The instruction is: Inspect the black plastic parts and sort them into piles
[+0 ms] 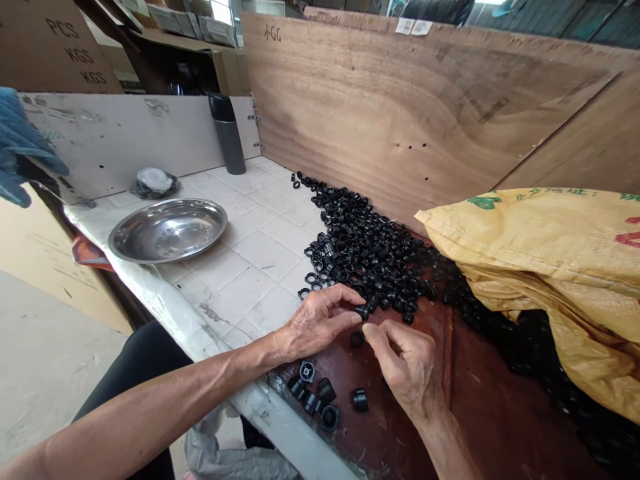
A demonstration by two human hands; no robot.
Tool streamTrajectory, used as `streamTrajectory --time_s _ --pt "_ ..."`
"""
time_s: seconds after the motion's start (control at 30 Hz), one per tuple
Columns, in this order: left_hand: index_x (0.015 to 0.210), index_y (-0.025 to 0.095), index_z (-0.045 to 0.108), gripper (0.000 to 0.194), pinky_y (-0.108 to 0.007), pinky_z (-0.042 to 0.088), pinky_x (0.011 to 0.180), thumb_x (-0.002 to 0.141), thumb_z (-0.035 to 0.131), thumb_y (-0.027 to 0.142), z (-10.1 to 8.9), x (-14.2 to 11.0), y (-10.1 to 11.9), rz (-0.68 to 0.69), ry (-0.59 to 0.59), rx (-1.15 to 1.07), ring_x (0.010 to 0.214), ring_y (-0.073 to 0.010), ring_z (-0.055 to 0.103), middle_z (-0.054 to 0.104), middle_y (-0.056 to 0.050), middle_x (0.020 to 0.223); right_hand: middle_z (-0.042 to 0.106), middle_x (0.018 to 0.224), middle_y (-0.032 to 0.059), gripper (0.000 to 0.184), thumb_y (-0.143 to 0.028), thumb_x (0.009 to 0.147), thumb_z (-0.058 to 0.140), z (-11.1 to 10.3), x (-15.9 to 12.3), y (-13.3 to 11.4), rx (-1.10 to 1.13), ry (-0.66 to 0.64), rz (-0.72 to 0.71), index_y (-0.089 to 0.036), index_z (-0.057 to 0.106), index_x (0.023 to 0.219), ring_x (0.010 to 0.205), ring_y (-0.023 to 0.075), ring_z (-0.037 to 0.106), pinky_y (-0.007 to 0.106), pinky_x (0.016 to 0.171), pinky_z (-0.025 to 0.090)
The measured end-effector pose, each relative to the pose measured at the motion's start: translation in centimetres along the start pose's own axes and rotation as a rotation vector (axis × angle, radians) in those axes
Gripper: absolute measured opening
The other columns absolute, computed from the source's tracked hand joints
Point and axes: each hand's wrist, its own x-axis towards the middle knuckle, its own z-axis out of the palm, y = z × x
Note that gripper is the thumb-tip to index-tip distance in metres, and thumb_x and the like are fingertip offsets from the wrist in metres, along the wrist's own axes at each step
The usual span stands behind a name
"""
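Reddish tabletop [485, 400] lay near right; left hand [314, 322] pinched a black piece [363, 311], its long axis unclear; right hand [413, 363] curled beside it, grip impossible to tell.

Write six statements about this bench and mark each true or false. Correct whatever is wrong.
1. The left hand holds a small black part. True.
2. The dark bottle lies on its side. False: it stands upright.
3. The metal bowl rests on the white tiled surface. True.
4. The yellow sack lies left of the metal bowl. False: it lies to the bowl's right.
5. The right hand is inside the metal bowl. False: it is beside the left hand.
6. Several loose black pieces lie on the red-brown surface. True.
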Motion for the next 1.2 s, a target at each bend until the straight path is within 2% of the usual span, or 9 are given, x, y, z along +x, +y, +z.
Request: streamTrajectory --time_s 0.27,0.37,0.57,0.67,0.8,0.87,1.0,1.1,1.2 --pt "0.101 0.015 0.069 0.026 -0.033 0.055 0.084 0.082 0.075 0.033 0.2 0.0 0.0 -0.046 -0.031 -0.077 0.088 -0.0192 0.068 0.072 -0.007 0.097 0.07 0.077 0.0018 0.018 -0.039 0.093 0.066 0.2 -0.1 1.0 0.049 0.053 0.087 -0.022 0.07 0.087 0.068 0.0176 0.067 0.027 0.067 0.055" --pt "0.103 0.015 0.068 0.026 -0.034 0.056 0.083 0.085 0.073 0.033 0.2 0.0 -0.3 -0.042 -0.063 -0.098 0.086 -0.0195 0.07 0.072 -0.007 0.097 0.073 0.093 0.0047 0.019 -0.037 0.093 0.065 0.6 -0.3 1.5 0.113 0.06 0.09 -0.022 0.07 0.104 0.082 0.0202 0.072 0.03 0.076 0.058" --pt "0.109 0.018 0.068 0.017 -0.034 0.053 0.095 0.094 0.062 0.024 -0.3 0.2 -1.1 0.41 -0.062 0.384 0.107 -0.0205 0.067 0.071 -0.01 0.112 0.072 0.077 0.0017 0.031 -0.045 0.082 0.074 1.9 -0.3 0.8 0.453 0.073 0.472 -0.019 0.067 0.097 0.059 0.0169 0.068 0.028 0.058 0.056" --pt "0.109 0.017 0.067 0.017 -0.031 0.053 0.093 0.095 0.059 0.023 -0.8 0.1 -0.3 0.426 -0.134 0.466 0.105 -0.0193 0.068 0.07 -0.01 0.112 0.068 0.06 -0.0007 0.033 -0.049 0.08 0.073 0.9 0.2 0.5 0.532 -0.033 0.577 -0.018 0.066 0.09 0.052 0.0162 0.063 0.027 0.053 0.051" --pt "0.094 0.017 0.071 0.012 -0.022 0.045 0.06 0.088 0.066 0.027 -1.5 0.0 1.5 0.065 -0.433 0.602 0.068 -0.0123 0.062 0.071 -0.002 0.084 0.06 0.052 -0.0027 0.037 -0.051 0.084 0.069 -3.1 0.8 1.9 0.083 -0.317 0.458 -0.021 0.059 0.065 0.046 0.0129 0.054 0.025 0.049 0.039" --pt "0.077 0.017 0.068 0.025 -0.023 0.037 0.054 0.089 0.067 0.039 -1.5 -0.1 1.7 -0.007 -0.496 0.732 0.058 -0.0111 0.055 0.064 0.002 0.067 0.06 0.054 -0.0034 0.033 -0.044 0.076 0.077 -5.0 0.6 2.8 -0.182 -0.401 0.394 -0.022 0.057 0.061 0.048 0.0126 0.052 0.024 0.048 0.034" --pt "0.086 0.017 0.064 0.045 -0.027 0.042 0.063 0.081 0.072 0.061 -0.7 -0.1 -0.1 0.137 -0.309 0.908 0.07 -0.0164 0.059 0.064 -0.001 0.076 0.066 0.066 -0.0017 0.029 -0.033 0.063 0.086 -5.9 0.0 2.8 -0.428 -0.634 0.414 -0.022 0.061 0.074 0.057 0.0141 0.055 0.024 0.051 0.03" --pt "0.109 0.018 0.064 0.039 -0.032 0.049 0.08 0.086 0.072 0.048 -0.1 0.0 -1.9 0.291 -0.308 0.986 0.093 -0.0223 0.065 0.067 -0.007 0.102 0.068 0.073 0.0029 0.02 -0.024 0.073 0.078 -4.8 -0.4 1.9 -0.52 -0.715 0.355 -0.02 0.058 0.07 0.071 0.0172 0.061 0.026 0.06 0.033" --pt "0.107 0.019 0.065 0.017 -0.031 0.05 0.086 0.094 0.059 0.028 0.0 0.0 -2.5 0.33 -0.344 1.014 0.097 -0.0209 0.066 0.066 -0.007 0.105 0.067 0.075 0.004 0.018 -0.019 0.084 0.066 -3.8 -0.6 1.6 -0.482 -0.696 0.274 -0.02 0.057 0.068 0.076 0.0179 0.062 0.027 0.066 0.035"
